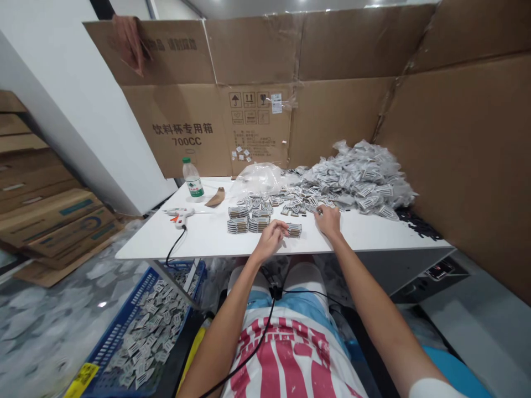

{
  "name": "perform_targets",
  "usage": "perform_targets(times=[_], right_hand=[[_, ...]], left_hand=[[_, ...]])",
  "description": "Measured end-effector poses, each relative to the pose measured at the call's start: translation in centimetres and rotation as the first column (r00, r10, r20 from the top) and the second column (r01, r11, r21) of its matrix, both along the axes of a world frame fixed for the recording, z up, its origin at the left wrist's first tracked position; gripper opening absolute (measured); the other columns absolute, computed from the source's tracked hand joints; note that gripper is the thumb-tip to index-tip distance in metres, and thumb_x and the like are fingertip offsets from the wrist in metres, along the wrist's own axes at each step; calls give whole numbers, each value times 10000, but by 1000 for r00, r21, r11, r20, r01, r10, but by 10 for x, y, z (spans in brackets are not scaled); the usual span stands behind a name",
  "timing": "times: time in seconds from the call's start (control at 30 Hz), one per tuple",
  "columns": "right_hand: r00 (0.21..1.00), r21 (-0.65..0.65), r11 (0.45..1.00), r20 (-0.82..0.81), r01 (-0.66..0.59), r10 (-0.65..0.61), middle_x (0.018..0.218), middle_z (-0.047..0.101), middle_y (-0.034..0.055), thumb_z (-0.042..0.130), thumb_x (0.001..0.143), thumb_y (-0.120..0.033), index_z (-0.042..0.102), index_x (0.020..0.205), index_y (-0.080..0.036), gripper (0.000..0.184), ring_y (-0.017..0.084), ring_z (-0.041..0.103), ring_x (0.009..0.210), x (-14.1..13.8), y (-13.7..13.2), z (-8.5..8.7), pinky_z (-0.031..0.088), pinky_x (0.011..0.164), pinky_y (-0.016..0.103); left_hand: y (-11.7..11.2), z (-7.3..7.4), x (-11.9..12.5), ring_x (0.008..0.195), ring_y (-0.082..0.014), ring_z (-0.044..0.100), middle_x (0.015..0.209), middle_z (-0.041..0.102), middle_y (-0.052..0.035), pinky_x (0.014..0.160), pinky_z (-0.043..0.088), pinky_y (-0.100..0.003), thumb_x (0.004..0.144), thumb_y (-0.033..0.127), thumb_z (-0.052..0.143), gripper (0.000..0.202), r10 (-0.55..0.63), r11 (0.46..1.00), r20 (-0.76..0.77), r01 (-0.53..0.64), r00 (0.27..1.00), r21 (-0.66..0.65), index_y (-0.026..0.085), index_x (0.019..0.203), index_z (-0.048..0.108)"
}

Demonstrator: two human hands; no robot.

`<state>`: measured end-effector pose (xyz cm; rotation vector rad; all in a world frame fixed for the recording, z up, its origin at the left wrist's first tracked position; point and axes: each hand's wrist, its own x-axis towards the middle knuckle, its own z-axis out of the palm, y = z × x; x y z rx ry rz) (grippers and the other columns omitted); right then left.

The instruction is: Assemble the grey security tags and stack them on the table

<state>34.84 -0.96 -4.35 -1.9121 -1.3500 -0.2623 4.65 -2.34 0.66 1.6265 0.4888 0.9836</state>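
My left hand (pixel 272 239) is at the table's front edge, its fingers curled against the left end of a short stack of flat grey pieces (pixel 295 230). Whether anything sits within those fingers is hidden. Just right of that stack, my right hand (pixel 329 220) pinches a small flat grey piece (pixel 319 210) at the near edge of the loose pieces (pixel 299 203). Left of my hands stand neat stacks of the same slotted pieces (pixel 238 225), several layers high.
Bagged pieces (pixel 365 177) are heaped at the back right, beside small black parts (pixel 421 226). On the left lie a glue gun (pixel 180 216), a bottle (pixel 193 179) and a brown curved scrap (pixel 216 197). Cardboard (pixel 257 55) walls the back. A blue basket (pixel 124 315) stands below left.
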Motion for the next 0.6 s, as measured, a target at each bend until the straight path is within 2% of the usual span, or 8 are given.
perform_targets(times=[0.17, 0.27, 0.33, 0.4, 0.47, 0.53, 0.6], right_hand=[[996, 89, 993, -40, -76, 80, 1064, 748, 145, 588, 918, -333, 715, 1008, -217, 194, 332, 576, 1058, 1, -3, 1, 428, 1041, 523], [961, 210, 971, -226, -111, 158, 1085, 733, 150, 618, 910, -428, 715, 990, -210, 251, 287, 640, 936, 2, -7, 3, 511, 953, 476], [882, 306, 948, -417, -91, 219, 1072, 734, 135, 686, 852, -504, 714, 983, -207, 326, 265, 679, 867, 2, -11, 3, 560, 856, 444], [771, 369, 929, -585, -20, 250, 1032, 744, 105, 763, 770, -541, 708, 995, -210, 404, 260, 712, 845, 1, -17, 4, 582, 794, 424], [687, 402, 915, -676, 43, 264, 1000, 754, 85, 817, 713, -545, 705, 1018, -212, 466, 260, 731, 846, -2, -24, 4, 593, 772, 414], [660, 427, 903, -691, 42, 296, 1014, 764, 83, 848, 692, -541, 707, 1036, -211, 498, 256, 742, 864, -9, -32, 5, 602, 782, 408], [653, 441, 897, -682, 8, 329, 1033, 771, 85, 872, 689, -535, 714, 1043, -212, 505, 253, 748, 881, -16, -42, 6, 609, 803, 408]], left_hand=[[-4, 6, 0, 676, -111, 516, 1099, 768, -109, 716, 459, -274, 1045, 527, 519, 459, -18, 997, -11, 19, 1000, 77, 160, 1298, 628], [-6, 9, -1, 689, -106, 575, 1220, 765, -142, 731, 498, -280, 1039, 574, 542, 523, -35, 998, 13, 34, 999, 57, 165, 1358, 607], [-7, 10, -1, 726, -120, 650, 1261, 759, -159, 721, 523, -283, 1015, 594, 584, 557, -48, 999, 26, 48, 999, 11, 167, 1371, 601], [-7, 10, -1, 779, -155, 720, 1261, 762, -174, 714, 552, -294, 986, 607, 631, 575, -70, 997, 33, 71, 997, -37, 159, 1345, 618], [-8, 10, -1, 819, -193, 761, 1220, 775, -185, 713, 580, -312, 959, 614, 669, 560, -99, 992, 35, 101, 994, -77, 144, 1263, 650], [-8, 10, 0, 819, -215, 776, 1148, 792, -180, 694, 592, -323, 935, 620, 699, 535, -116, 987, 33, 119, 993, -107, 138, 1165, 662], [-8, 9, 0, 740, -200, 759, 1063, 803, -159, 627, 567, -303, 920, 630, 713, 522, -109, 986, 31, 112, 994, -120, 144, 1099, 643]])
